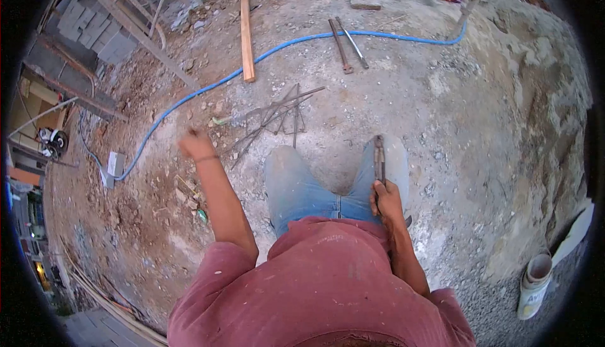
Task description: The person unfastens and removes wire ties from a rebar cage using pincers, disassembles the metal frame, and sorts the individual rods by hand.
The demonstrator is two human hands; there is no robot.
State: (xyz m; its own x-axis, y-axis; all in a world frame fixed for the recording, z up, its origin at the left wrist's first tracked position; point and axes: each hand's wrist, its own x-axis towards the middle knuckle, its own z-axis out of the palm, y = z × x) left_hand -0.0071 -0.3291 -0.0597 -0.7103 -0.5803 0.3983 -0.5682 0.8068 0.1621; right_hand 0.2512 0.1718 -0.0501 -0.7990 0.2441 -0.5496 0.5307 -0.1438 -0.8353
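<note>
My right hand (386, 201) is wrapped around the handles of a pair of pincers (379, 155), whose head points forward over my right thigh. My left hand (196, 145) is raised out to the left above the dirt, fingers curled in and somewhat blurred. Whether something small sits in those fingers is hard to see. Several thin steel rods (277, 113) lie crossed in a loose pile on the ground ahead of my knees, to the right of my left hand. A greenish strip (222, 121) lies at the pile's left end.
A blue hose (183, 99) curves across the ground. Beyond the rods lie a wooden plank (246, 32) and two metal bars (341, 48). Posts (126, 19) stand at the left, and a white bucket (534, 287) stands at the lower right. A sand heap (542, 95) rises on the right.
</note>
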